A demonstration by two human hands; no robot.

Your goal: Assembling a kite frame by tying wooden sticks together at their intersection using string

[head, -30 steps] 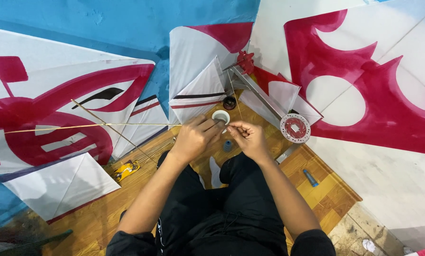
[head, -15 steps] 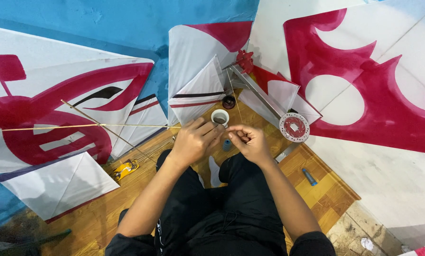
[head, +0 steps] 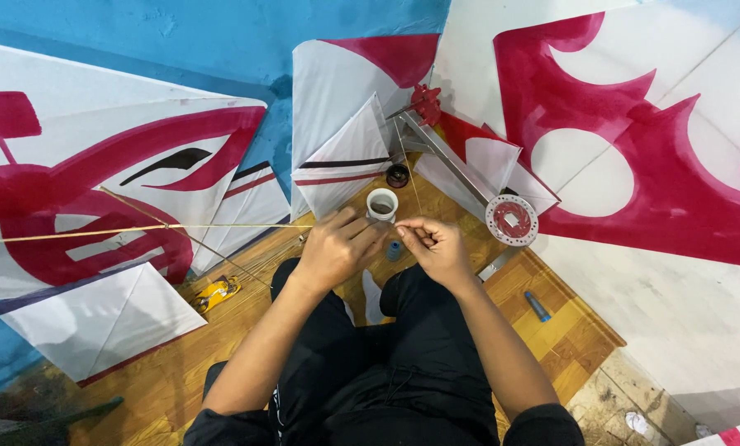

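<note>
I sit on a wooden floor point(head: 552, 330) among kites. My left hand point(head: 334, 244) pinches the end of a long thin bamboo stick point(head: 138, 230) that stretches left across the floor. My right hand point(head: 436, 245) is closed close beside it, fingertips pinched on a fine thread point(head: 405, 165) that runs up toward a red and silver winder point(head: 461, 165). A small white cup point(head: 381, 203) stands just beyond my fingers. A blue thread spool point(head: 394, 250) lies on the floor below my hands.
Big red, white and blue kites point(head: 97, 182) lie all around. Smaller white kites point(head: 97, 318) rest at left and ahead. A round red-and-white reel point(head: 511, 220), a small black pot point(head: 397, 175), a yellow tool point(head: 218, 291) and a blue marker point(head: 537, 306) lie on the floor.
Both hands stay together at the stick's end with only slight finger movement. The stick and the things around them have not shifted.
</note>
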